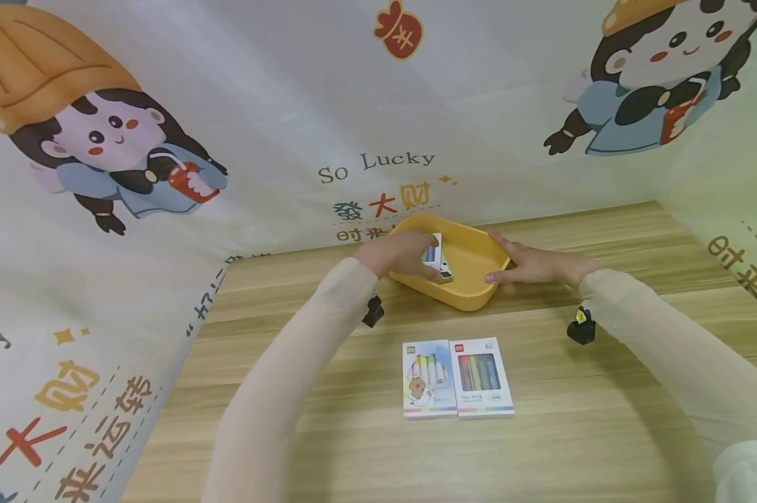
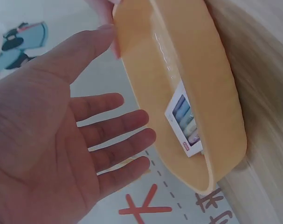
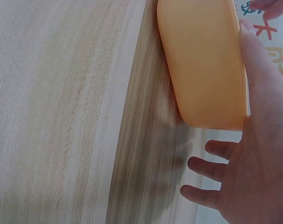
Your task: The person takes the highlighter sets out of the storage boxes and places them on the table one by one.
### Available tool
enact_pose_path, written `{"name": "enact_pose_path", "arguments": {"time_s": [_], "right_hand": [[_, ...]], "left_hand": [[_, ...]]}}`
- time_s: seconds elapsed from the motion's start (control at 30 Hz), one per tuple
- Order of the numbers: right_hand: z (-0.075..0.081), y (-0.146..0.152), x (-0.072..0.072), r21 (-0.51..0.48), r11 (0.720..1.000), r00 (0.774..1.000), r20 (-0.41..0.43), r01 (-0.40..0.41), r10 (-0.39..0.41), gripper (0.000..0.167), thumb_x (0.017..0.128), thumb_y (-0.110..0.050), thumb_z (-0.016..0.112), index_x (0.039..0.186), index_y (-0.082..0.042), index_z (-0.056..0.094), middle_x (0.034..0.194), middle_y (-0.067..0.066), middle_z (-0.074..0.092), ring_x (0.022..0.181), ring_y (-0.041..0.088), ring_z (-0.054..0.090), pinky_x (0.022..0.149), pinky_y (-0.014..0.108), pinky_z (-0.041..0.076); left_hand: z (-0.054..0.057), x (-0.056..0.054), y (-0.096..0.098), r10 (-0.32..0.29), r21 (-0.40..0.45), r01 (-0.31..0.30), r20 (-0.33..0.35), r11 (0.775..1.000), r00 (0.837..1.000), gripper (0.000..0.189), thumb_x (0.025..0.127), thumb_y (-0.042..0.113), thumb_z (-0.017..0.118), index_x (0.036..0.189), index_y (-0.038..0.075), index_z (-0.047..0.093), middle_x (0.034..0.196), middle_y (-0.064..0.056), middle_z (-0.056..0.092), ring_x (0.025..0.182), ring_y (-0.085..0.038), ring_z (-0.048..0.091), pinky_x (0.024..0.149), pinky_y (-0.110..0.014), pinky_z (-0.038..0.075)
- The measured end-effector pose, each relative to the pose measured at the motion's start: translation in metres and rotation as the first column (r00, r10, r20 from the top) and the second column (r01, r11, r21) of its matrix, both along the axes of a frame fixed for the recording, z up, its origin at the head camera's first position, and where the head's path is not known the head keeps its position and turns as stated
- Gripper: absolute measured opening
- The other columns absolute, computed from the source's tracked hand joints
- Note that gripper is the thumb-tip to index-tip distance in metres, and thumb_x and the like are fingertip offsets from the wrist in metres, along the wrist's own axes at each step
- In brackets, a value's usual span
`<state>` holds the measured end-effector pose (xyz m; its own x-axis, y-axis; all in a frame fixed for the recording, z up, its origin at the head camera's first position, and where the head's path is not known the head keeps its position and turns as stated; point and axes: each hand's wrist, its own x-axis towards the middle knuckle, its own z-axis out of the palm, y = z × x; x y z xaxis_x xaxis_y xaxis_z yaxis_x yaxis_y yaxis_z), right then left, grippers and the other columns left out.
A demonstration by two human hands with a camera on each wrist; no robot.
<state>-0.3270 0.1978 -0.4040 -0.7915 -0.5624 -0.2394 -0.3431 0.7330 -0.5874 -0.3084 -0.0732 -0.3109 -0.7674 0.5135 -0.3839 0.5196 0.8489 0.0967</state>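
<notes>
A yellow plastic bin (image 1: 472,262) stands near the back of the table. My left hand (image 1: 403,251) reaches over its left end, fingers straight and spread; in the left wrist view its palm (image 2: 48,144) holds nothing. Beneath that hand, inside the bin, lies a small white box (image 2: 184,123) with a window showing pastel sticks. A green-edged box (image 1: 446,272) peeks out under it. At the right end, my right hand (image 1: 538,265) holds the bin's rim with thumb and forefinger; the other fingers (image 3: 209,170) extend free in the right wrist view.
Nearer on the wooden table (image 1: 353,454), two flat boxes lie side by side: one with a bear drawing and coloured sticks (image 1: 428,391), the other with a window of coloured sticks (image 1: 485,402). A printed cloth backdrop (image 1: 277,105) rises behind and at both sides.
</notes>
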Motion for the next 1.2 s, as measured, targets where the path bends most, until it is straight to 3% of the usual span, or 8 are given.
{"name": "enact_pose_path", "arguments": {"time_s": [0.2, 0.33, 0.6, 0.83, 0.97, 1.2], "right_hand": [[-0.005, 0.0, -0.001, -0.003, 1.0, 1.0, 0.004, -0.003, 0.003, 0.11, 0.092, -0.06, 0.057, 0.157, -0.013, -0.017, 0.165, 0.025, -0.005, 0.152, 0.048, 0.006, 0.123, 0.065, 0.013], [-0.006, 0.001, -0.002, -0.002, 1.0, 1.0, 0.0, -0.008, 0.008, 0.11, 0.091, -0.061, 0.058, 0.158, -0.014, -0.017, 0.166, 0.024, -0.005, 0.152, 0.047, 0.006, 0.123, 0.064, 0.013], [-0.003, 0.003, -0.001, 0.001, 1.0, 1.0, 0.001, 0.0, 0.0, 0.112, 0.09, -0.062, 0.058, 0.158, -0.014, -0.016, 0.166, 0.023, -0.007, 0.153, 0.046, 0.005, 0.123, 0.064, 0.012], [-0.006, 0.003, -0.004, 0.0, 1.0, 1.0, 0.008, -0.003, 0.003, 0.112, 0.09, -0.064, 0.057, 0.158, -0.015, -0.018, 0.166, 0.021, -0.008, 0.153, 0.044, 0.003, 0.124, 0.062, 0.012], [-0.006, 0.004, -0.006, -0.001, 1.0, 1.0, 0.008, -0.001, 0.001, 0.112, 0.09, -0.064, 0.057, 0.157, -0.015, -0.018, 0.166, 0.02, -0.01, 0.154, 0.044, 0.003, 0.124, 0.062, 0.011], [-0.004, 0.006, -0.007, 0.0, 1.0, 1.0, 0.013, 0.001, -0.001, 0.113, 0.09, -0.064, 0.058, 0.157, -0.015, -0.019, 0.166, 0.02, -0.01, 0.154, 0.043, 0.003, 0.125, 0.061, 0.012]], "left_hand": [[-0.003, -0.015, 0.002, 0.088, 0.012, -0.089, 0.065, 0.996, 0.994, 0.074, 0.092, 0.046, 0.066, 0.151, 0.012, 0.038, 0.159, -0.006, 0.038, 0.148, -0.026, 0.034, 0.124, -0.043, 0.029], [-0.002, -0.025, 0.0, 0.167, -0.012, -0.167, 0.064, 0.986, 0.984, 0.075, 0.09, 0.052, 0.065, 0.152, 0.019, 0.038, 0.16, -0.003, 0.037, 0.148, -0.027, 0.034, 0.122, -0.049, 0.031], [0.01, -0.05, 0.006, 0.213, -0.11, -0.201, 0.111, 0.973, 0.971, 0.081, 0.091, 0.058, 0.061, 0.155, 0.019, 0.031, 0.164, -0.004, 0.028, 0.149, -0.027, 0.031, 0.121, -0.049, 0.033], [0.0, -0.072, 0.005, 0.296, -0.141, -0.28, 0.108, 0.95, 0.949, 0.085, 0.085, 0.064, 0.064, 0.154, 0.023, 0.035, 0.163, -0.001, 0.031, 0.146, -0.026, 0.036, 0.118, -0.046, 0.038], [-0.008, -0.077, 0.005, 0.344, -0.117, -0.33, 0.13, 0.937, 0.93, 0.087, 0.083, 0.061, 0.069, 0.154, 0.024, 0.034, 0.162, -0.002, 0.031, 0.144, -0.027, 0.038, 0.117, -0.047, 0.039], [-0.018, -0.084, 0.009, 0.455, -0.083, -0.447, 0.15, 0.891, 0.878, 0.093, 0.078, 0.056, 0.077, 0.154, 0.03, 0.031, 0.16, -0.002, 0.033, 0.145, -0.028, 0.035, 0.117, -0.05, 0.038]]}}
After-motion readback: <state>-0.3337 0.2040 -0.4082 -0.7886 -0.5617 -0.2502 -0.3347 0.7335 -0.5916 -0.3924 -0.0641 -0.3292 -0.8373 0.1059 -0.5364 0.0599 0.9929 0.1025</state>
